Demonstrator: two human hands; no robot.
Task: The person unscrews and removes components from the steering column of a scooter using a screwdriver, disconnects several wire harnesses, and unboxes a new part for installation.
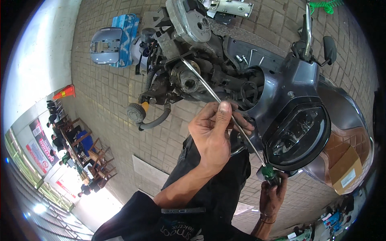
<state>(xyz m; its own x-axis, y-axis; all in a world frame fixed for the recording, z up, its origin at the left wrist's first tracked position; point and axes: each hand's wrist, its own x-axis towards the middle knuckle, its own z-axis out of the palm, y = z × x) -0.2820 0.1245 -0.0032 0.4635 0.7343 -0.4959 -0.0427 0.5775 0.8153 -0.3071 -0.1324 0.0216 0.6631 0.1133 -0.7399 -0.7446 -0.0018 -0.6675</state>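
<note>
Farthest left of the engine (207,54), an orange traffic cone (64,92) lies tilted. Nearer the engine on that side, a smooth grey-blue panel (106,46) with a framed opening rests against a blue patterned item (127,32). Just left of and below the engine, a dark rubber hose (156,121) curves beside a ribbed round cap (136,113). The engine itself is of rough, grimy cast metal with a round port.

Below the engine, the left hand (213,134) is raised on a bent wrist, forearm coming up from the lower edge; its thumb and fingers pinch the shaft of a screwdriver (209,90), the thumb lying across it. The screwdriver slants from the engine down to the right: long, straight, bright steel shaft, green handle. Its tip is at the engine; contact cannot be confirmed.

Below and right of the engine, the right hand (273,197) points upward, a thin cord at the wrist, fingers curled around the handle.

Right of the engine stand a glossy grey scooter front (299,78) with an oval headlight (297,134), a brown quilted seat (341,142) and a cardboard box (346,170).
</note>
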